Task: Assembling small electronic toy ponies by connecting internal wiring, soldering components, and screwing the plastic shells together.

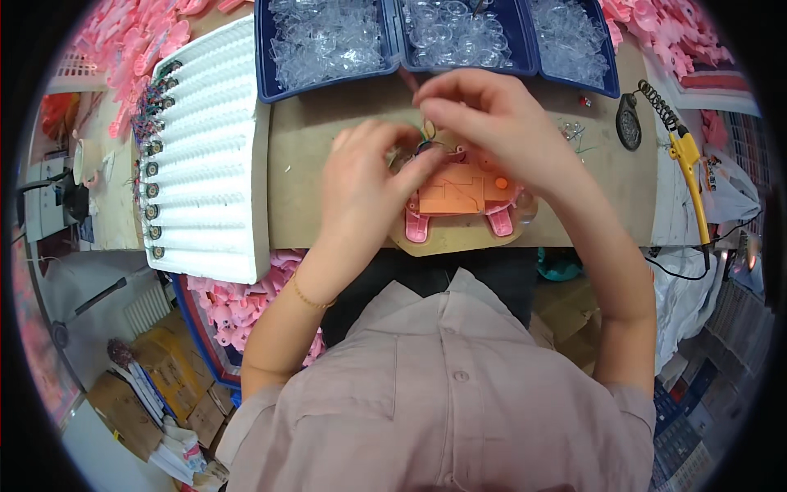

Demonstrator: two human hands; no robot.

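Observation:
An orange circuit board (449,193) lies in a pink plastic toy shell (416,228) at the table's near edge. Thin coloured wires (429,129) rise at its far side. My left hand (369,164) is closed at the shell's upper left, thumb and fingers pinched round the wires; the exact grip is partly hidden. Above the shell's far right side is my right hand (496,111), its fingers curled and the thumb drawn toward the fingertips. Whatever sits between those fingertips is too small to name. A tan base plate (430,244) shows beneath the shell.
Blue trays (398,66) of clear plastic parts line the far side. A white foam rack (209,156) with small round wired parts stands left. On the right are a yellow-handled tool (690,176) with a coiled cord and a dark oval piece (629,123). Pink parts (668,37) are heaped behind.

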